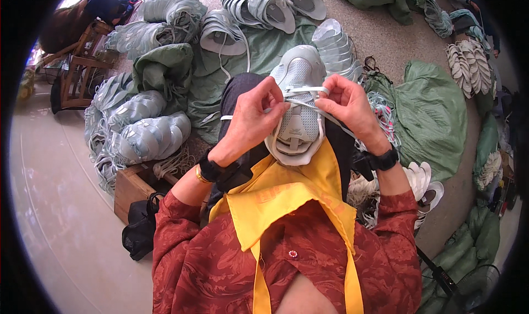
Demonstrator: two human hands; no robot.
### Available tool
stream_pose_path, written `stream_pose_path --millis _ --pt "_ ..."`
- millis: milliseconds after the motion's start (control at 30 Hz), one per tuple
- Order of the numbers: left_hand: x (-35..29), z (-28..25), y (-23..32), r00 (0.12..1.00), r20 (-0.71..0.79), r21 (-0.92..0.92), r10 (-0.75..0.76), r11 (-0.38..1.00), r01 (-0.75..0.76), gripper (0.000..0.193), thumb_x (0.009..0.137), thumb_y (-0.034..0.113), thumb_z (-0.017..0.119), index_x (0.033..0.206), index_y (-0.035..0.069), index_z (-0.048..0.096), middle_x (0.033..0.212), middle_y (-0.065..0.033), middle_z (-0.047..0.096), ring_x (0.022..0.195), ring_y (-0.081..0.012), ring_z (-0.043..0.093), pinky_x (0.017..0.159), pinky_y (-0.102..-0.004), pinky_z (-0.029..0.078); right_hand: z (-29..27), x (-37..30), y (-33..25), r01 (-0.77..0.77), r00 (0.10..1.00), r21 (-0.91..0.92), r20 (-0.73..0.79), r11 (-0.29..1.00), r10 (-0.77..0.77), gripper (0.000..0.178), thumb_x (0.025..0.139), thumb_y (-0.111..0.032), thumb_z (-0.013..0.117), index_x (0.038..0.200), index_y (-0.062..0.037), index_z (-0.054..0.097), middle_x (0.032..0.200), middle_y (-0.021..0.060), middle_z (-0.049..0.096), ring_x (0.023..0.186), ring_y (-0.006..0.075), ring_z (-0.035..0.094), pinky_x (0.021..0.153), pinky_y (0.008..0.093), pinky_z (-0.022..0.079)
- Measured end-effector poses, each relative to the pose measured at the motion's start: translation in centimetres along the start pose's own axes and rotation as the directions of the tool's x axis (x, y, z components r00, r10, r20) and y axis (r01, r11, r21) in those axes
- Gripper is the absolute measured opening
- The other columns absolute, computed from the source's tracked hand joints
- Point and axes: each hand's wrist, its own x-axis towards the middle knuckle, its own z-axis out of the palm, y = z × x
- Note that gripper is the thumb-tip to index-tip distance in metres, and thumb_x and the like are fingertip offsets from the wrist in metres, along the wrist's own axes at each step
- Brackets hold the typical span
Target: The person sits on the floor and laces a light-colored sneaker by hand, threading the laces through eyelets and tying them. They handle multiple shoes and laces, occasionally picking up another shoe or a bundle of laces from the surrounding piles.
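Pinching white shoelace (306, 88) in left hand (254, 111), with grip closed thumb-to-finger beside left edge of pale grey mesh shoe upper (297, 71). Pinching same lace in right hand (351, 105), with similar thumb-and-finger grip, near opposite edge. Stretching lace across shoe upper, between both hands. Having shoe upper at lap, between legs of dark trousers (233, 96), with near end against yellow apron (286, 198). Wearing black wristbands (384, 159) on both wrists.

Around: to left, on floor (66, 176), stacked uppers (151, 137), wooden box (132, 190), black pouch (139, 228), wooden chair (82, 74) farther off; ahead, more uppers by green sheet (253, 44); to right, green sack (430, 118).
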Motion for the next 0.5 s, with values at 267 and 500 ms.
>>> stream_pose_path --millis 267,500 --pt "-1.1 -3.1 0.7 0.989 0.14 -0.299 -0.057 0.949 0.097 0.02 0.092 0.0 0.07 0.092 0.007 0.052 0.082 0.007 0.049 0.076 -0.0008 0.044 0.064 -0.0198 0.036 1.5 -0.5 0.1 0.084 0.988 -0.004 -0.127 0.996 -0.084 0.022 0.088 -0.001 0.076 0.104 -0.0037 0.062 0.086 -0.0067 0.06 0.069 -0.0022 0.052 0.062 0.0153 0.043" --pt "-3.3 -8.3 -0.6 0.984 0.111 -0.25 -0.14 0.954 0.164 0.018 0.093 0.005 0.071 0.091 0.008 0.053 0.082 0.0073 0.051 0.075 -0.0016 0.045 0.065 -0.0194 0.036 1.1 -2.6 0.3 0.027 0.98 -0.285 -0.183 0.958 -0.082 0.022 0.087 -0.001 0.076 0.107 -0.0035 0.066 0.076 -0.0053 0.063 0.057 -0.0021 0.047 0.054 0.0184 0.037"
